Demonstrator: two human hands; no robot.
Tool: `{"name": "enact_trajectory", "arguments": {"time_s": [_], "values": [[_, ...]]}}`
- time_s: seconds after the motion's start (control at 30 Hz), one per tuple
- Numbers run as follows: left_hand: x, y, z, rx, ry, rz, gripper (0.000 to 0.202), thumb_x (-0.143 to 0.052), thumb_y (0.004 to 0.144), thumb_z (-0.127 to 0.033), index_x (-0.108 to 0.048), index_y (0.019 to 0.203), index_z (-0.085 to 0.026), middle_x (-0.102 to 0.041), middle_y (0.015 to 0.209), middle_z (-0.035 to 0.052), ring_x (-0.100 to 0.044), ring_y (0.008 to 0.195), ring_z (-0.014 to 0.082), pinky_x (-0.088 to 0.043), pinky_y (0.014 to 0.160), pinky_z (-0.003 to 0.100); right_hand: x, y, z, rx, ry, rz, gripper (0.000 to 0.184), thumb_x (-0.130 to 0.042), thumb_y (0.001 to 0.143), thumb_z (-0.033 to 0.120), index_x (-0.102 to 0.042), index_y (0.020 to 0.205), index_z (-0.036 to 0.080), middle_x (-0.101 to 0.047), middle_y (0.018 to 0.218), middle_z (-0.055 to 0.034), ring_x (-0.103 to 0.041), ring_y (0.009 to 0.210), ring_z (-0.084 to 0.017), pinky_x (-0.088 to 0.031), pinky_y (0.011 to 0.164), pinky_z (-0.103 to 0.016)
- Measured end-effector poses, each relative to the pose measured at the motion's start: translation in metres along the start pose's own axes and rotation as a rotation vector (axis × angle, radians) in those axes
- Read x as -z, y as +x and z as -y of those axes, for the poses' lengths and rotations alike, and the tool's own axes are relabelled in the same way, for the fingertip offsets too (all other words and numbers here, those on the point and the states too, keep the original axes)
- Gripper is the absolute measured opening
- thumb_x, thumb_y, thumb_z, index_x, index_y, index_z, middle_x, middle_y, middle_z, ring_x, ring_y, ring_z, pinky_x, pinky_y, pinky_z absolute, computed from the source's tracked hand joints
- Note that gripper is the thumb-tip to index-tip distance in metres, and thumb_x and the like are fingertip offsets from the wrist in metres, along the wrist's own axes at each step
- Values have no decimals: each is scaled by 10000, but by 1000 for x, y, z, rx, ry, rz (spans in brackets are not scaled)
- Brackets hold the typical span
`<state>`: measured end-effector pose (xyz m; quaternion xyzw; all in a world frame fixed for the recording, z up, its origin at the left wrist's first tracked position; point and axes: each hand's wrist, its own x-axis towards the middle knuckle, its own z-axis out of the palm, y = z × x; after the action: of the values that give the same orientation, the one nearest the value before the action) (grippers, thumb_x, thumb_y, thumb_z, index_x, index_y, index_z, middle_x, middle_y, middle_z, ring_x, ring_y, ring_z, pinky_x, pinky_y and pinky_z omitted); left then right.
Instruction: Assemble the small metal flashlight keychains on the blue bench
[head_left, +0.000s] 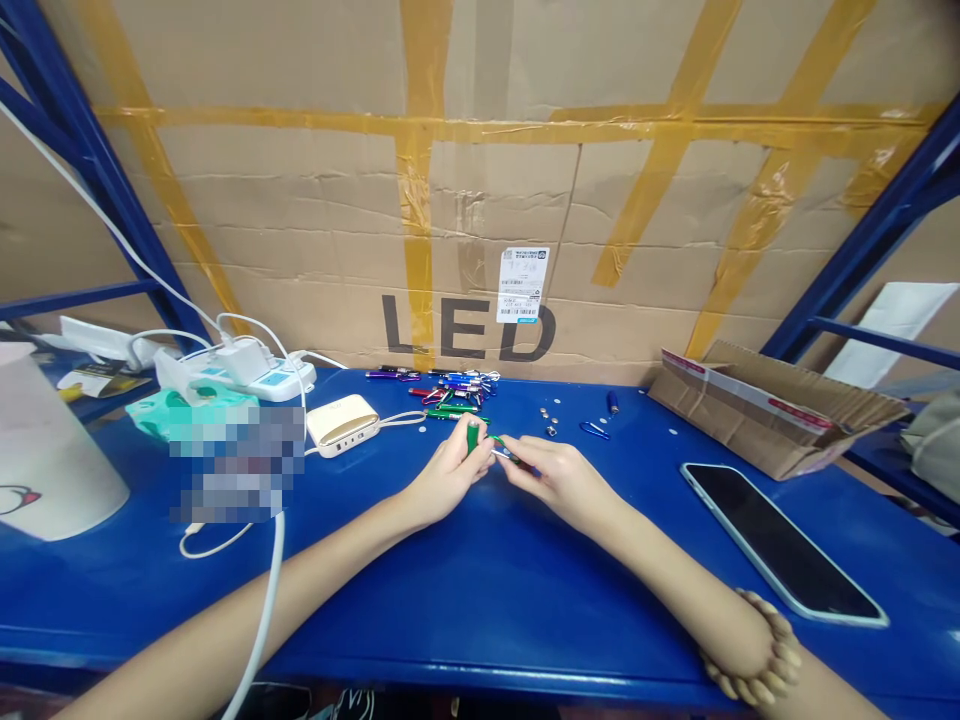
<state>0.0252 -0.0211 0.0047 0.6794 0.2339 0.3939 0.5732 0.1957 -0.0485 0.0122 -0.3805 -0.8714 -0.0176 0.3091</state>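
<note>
Near the back middle of the blue table, my left hand (448, 472) is closed around a small green metal flashlight tube (472, 437), held upright. My right hand (562, 474) meets it from the right, its fingertips pinching a small green carabiner clip (499, 441) with a dark and silver part beside it. Fingers partly cover both pieces. Just behind my hands lies a pile of small flashlights (459, 391) in several colours, with clips on them. Right of the pile are tiny round metal bits (544, 412), a blue carabiner clip (595, 430) and a blue tube (613, 402).
A phone (780, 545) and an open cardboard box (750, 410) lie right. Leftward are a cream power bank (343, 428), a power strip (281, 381), a teal packet (161, 412), a white container (56, 450) and a hanging white cable (268, 610). A big carton (337, 230) walls the back.
</note>
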Motion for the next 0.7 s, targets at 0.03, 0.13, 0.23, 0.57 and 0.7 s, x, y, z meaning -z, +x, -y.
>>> {"name": "enact_trajectory", "arguments": {"time_s": [0.03, 0.13, 0.23, 0.57, 0.7], "values": [[0, 0, 0, 3, 2, -1, 265, -437, 869, -420, -301, 789, -208, -254, 661, -65, -286, 566, 75, -277, 525, 205, 0, 0, 0, 0, -10, -4, 304, -376, 916, 285, -607, 1035, 127, -585, 704, -53, -545, 606, -133, -462, 581, -247], [1, 1, 0, -6, -19, 0, 284, -431, 867, -440, -287, 782, -210, -241, 658, -66, -273, 543, 73, -264, 506, 207, 2, 1, 1, -23, 2, -13, 376, -374, 918, 283, -462, 1261, 156, -597, 815, -59, -579, 716, -146, -496, 660, -269], [2, 2, -1, -12, -24, -5, 283, -428, 868, -437, -277, 785, -213, -245, 661, -67, -280, 531, 68, -249, 490, 204, 4, 1, 0, -14, 16, 14, 413, -350, 928, 274, -384, 1325, 166, -586, 888, -71, -589, 795, -159, -506, 709, -293], [3, 0, -3, -17, 218, -55, 195, -399, 884, -359, -307, 791, -213, -296, 652, -68, -306, 550, 78, -302, 539, 206, 8, 0, -1, -33, 151, 156, 383, -410, 906, 275, -438, 1278, 192, -628, 961, -72, -597, 826, -179, -492, 741, -316], [2, -2, -6, -8, 236, -16, 192, -380, 892, -358, -303, 790, -214, -305, 673, -60, -319, 576, 83, -325, 575, 214, 4, 0, 1, -74, 186, 125, 289, -424, 892, 266, -562, 1123, 160, -617, 781, -38, -540, 647, -135, -465, 639, -255]]}}
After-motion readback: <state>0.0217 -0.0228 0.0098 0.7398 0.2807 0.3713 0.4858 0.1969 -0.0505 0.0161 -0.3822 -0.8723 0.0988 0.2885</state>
